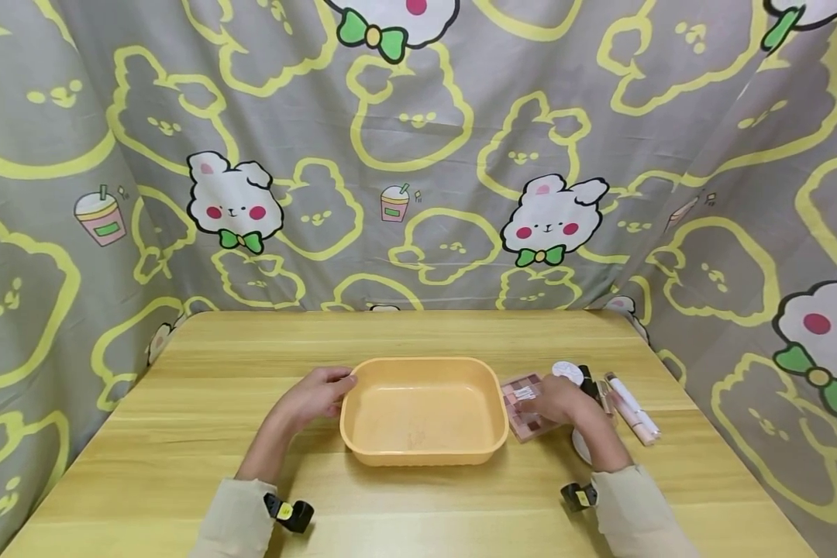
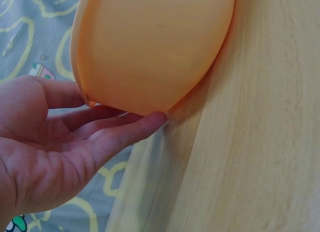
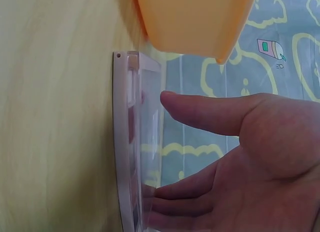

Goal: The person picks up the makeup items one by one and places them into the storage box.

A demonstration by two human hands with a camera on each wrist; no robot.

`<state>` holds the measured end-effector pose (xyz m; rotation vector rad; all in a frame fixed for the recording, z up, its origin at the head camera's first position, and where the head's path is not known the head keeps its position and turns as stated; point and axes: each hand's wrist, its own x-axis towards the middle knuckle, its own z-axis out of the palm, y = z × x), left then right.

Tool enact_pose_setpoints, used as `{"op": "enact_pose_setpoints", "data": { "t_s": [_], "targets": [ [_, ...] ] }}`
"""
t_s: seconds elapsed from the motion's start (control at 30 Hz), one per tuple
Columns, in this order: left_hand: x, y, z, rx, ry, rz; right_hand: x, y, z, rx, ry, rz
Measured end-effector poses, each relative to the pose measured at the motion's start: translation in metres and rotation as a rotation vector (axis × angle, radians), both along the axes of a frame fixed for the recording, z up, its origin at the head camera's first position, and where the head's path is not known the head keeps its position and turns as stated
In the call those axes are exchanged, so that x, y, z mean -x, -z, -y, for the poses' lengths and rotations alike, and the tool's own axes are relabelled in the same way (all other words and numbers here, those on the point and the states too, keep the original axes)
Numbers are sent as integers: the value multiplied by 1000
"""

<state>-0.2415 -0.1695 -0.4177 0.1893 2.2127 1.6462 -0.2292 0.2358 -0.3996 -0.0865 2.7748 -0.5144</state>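
Note:
At the left end of a pale orange plastic basin is my left hand. In the left wrist view its fingers hold the basin's end wall, with one finger up at the rim. On the right, my right hand hovers over an eyeshadow palette with a clear lid. The right wrist view shows the thumb held apart from the palette and the other fingers stretched along its lid. That palette lies flat on the table, just right of the basin.
Beyond my right hand lie a round white item, a black item and slim white-and-pink tubes. Another round white item is partly under my right wrist. A patterned curtain surrounds the wooden table.

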Motion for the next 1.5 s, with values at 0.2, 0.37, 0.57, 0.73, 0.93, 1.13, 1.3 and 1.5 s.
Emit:
{"op": "enact_pose_setpoints", "data": {
  "t_s": [0.2,0.37,0.57,0.73,0.93,1.13,1.3,1.5],
  "targets": [
    [0,-2,-1,-5,2,-3,3,2,-1,-108,-4,-34],
    [1,-3,-2,-17,4,2,3,3,-1,-116,-1,-47],
    [1,-2,-2,-19,-1,4,2,2,-1,-108,13,-39],
    [0,-2,-1,-18,-3,3,2,1,0,-65,41,-43],
    [0,-2,0,-19,-6,3,2,0,4,-25,67,-61],
    [-1,0,0,-23,-18,6,3,-1,7,-31,95,-58],
    [-1,1,0,-29,-18,8,1,-1,9,13,138,-30],
    [-1,1,1,-32,-10,6,0,-4,6,91,141,-53]
  ]
}}
